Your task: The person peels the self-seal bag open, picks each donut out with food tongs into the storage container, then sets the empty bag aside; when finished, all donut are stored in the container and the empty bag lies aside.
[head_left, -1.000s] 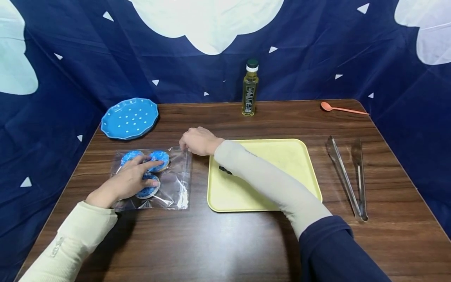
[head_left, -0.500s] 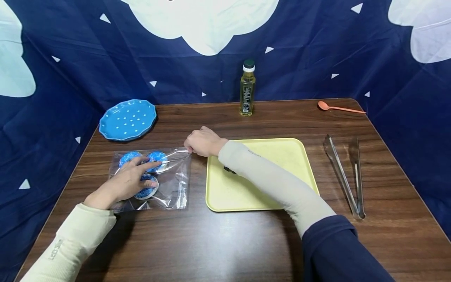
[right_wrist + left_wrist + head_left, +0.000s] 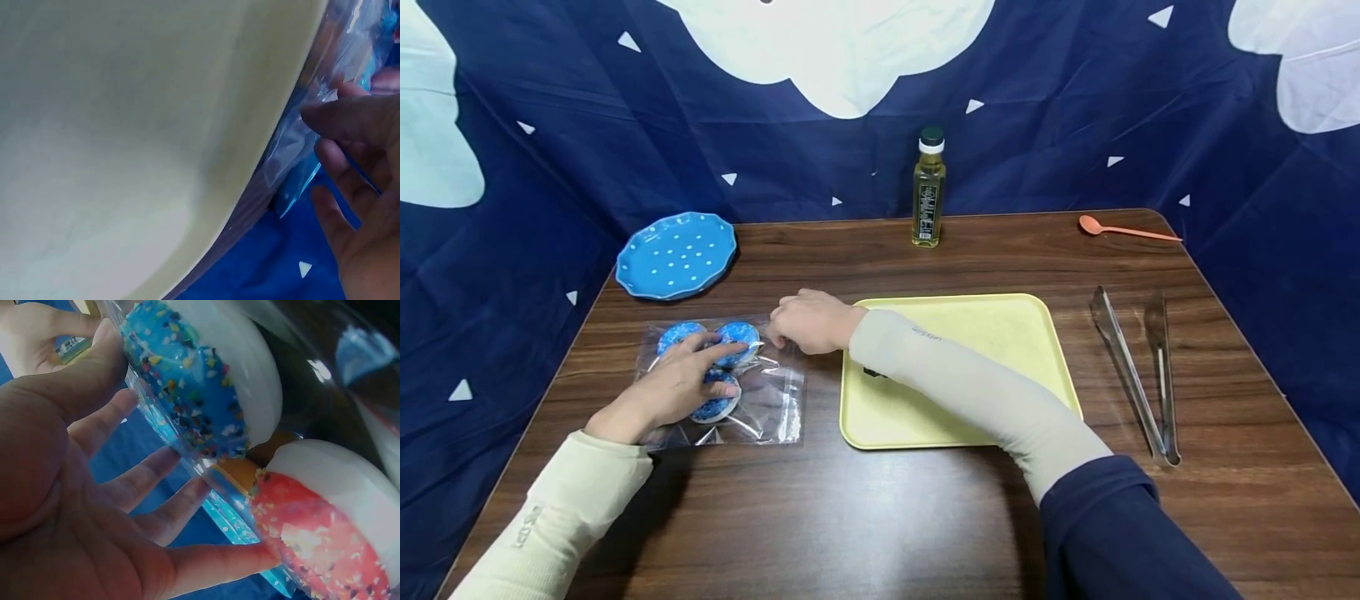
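Observation:
A clear plastic bag lies flat on the table at left, holding several round sprinkle-topped pieces that look like iced doughnuts. Blue ones show in the head view, such as the front doughnut. In the left wrist view a blue doughnut and a pinkish-red one press against the film. My left hand rests on the bag with fingers spread over the doughnuts. At the bag's far right corner my right hand pinches the film between thumb and finger; its fingertips are partly hidden in the head view.
A yellow tray sits under my right forearm. Behind the bag is a blue dotted plate. An oil bottle stands at the back. Metal tongs and an orange spoon lie at right.
My right hand first drew the bag's far right corner slightly right, then moved left and nearer, over the bag. My left hand has stayed on the doughnuts.

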The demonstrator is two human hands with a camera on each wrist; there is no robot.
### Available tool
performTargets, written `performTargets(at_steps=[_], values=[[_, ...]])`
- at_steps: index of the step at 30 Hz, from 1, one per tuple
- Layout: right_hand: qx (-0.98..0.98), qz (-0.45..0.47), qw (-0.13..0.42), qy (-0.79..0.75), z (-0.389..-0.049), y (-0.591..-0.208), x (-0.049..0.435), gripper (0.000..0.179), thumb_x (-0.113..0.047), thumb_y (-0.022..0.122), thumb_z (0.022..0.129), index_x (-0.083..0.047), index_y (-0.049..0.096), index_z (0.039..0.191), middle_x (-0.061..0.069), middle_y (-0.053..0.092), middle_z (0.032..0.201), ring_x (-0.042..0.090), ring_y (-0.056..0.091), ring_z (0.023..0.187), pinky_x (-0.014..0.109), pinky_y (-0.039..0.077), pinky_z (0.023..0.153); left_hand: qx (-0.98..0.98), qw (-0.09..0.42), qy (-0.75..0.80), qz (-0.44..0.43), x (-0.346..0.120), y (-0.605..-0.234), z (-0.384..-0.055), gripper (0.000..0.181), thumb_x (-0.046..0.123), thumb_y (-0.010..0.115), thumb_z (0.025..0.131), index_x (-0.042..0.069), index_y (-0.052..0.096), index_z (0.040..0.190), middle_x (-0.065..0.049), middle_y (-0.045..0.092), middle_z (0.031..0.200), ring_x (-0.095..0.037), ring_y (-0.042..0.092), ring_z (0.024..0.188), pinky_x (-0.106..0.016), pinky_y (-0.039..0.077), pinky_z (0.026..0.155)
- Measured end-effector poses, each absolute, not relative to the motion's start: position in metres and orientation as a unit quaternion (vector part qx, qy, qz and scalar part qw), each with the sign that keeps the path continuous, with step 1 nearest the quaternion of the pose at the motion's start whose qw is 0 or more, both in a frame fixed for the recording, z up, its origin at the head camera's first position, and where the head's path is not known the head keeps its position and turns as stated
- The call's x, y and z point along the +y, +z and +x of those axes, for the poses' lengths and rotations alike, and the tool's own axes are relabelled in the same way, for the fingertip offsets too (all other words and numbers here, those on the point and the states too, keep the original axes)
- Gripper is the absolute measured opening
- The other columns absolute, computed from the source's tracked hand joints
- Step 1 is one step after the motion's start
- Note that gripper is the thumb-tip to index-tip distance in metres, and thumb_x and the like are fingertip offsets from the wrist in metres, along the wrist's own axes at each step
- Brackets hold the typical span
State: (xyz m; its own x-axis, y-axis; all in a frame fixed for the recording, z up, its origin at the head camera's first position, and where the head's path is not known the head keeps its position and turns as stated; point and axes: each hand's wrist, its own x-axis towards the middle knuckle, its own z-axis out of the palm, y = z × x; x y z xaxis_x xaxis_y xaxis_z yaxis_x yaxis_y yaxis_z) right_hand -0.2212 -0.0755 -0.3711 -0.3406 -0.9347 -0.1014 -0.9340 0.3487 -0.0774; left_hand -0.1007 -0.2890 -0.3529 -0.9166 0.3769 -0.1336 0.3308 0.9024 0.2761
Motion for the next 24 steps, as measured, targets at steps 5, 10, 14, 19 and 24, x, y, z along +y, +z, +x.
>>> performTargets(at_steps=[5, 10, 14, 19, 24], values=[[0.813, -0.578, 0.064, 0.015, -0.216, -0.374, -0.078, 0.026, 0.0, 0.057, 0.095, -0.022, 0.07, 0.096, -0.011, 0.065, 0.102, 0.011, 0.058, 0.096, 0.034, 0.045, 0.08, 0.971, 0.104, 0.131, 0.171, -0.288, -0.351, -0.1, 0.062, 0.028, 0.075, 0.091, 0.006, 0.053, 0.144, -0.039, 0.039, 0.142, -0.058, 0.035, 0.13, -0.073, 0.032, 0.1], [0.819, -0.569, 0.073, 0.007, -0.216, -0.374, -0.069, 0.029, 0.005, 0.054, 0.092, -0.02, 0.067, 0.093, -0.009, 0.061, 0.095, 0.01, 0.056, 0.085, 0.031, 0.046, 0.073, 0.971, 0.112, 0.132, 0.166, -0.288, -0.351, -0.099, 0.062, 0.027, 0.075, 0.091, 0.007, 0.051, 0.145, -0.039, 0.037, 0.144, -0.059, 0.032, 0.132, -0.074, 0.029, 0.101], [0.825, -0.559, 0.08, 0.004, -0.216, -0.373, -0.06, 0.032, 0.01, 0.052, 0.088, -0.019, 0.064, 0.093, -0.008, 0.06, 0.094, 0.011, 0.055, 0.083, 0.031, 0.046, 0.072, 0.971, 0.099, 0.127, 0.177, -0.289, -0.351, -0.101, 0.062, 0.028, 0.077, 0.089, 0.006, 0.053, 0.143, -0.039, 0.04, 0.14, -0.058, 0.038, 0.128, -0.073, 0.033, 0.099], [0.825, -0.56, 0.071, 0.026, -0.215, -0.373, -0.054, 0.029, 0.007, 0.058, 0.088, -0.02, 0.065, 0.096, -0.009, 0.061, 0.1, 0.013, 0.057, 0.093, 0.033, 0.046, 0.077, 0.972, 0.103, 0.123, 0.173, -0.29, -0.351, -0.102, 0.062, 0.028, 0.077, 0.09, 0.007, 0.053, 0.143, -0.039, 0.041, 0.14, -0.059, 0.039, 0.126, -0.073, 0.034, 0.098], [0.809, -0.583, 0.065, 0.043, -0.204, -0.372, -0.06, 0.025, -0.002, 0.066, 0.086, -0.026, 0.069, 0.094, -0.013, 0.061, 0.105, 0.012, 0.05, 0.102, 0.036, 0.044, 0.088, 0.971, 0.103, 0.129, 0.172, -0.289, -0.353, -0.102, 0.062, 0.027, 0.076, 0.09, 0.007, 0.053, 0.143, -0.039, 0.04, 0.14, -0.061, 0.039, 0.125, -0.073, 0.034, 0.098]])
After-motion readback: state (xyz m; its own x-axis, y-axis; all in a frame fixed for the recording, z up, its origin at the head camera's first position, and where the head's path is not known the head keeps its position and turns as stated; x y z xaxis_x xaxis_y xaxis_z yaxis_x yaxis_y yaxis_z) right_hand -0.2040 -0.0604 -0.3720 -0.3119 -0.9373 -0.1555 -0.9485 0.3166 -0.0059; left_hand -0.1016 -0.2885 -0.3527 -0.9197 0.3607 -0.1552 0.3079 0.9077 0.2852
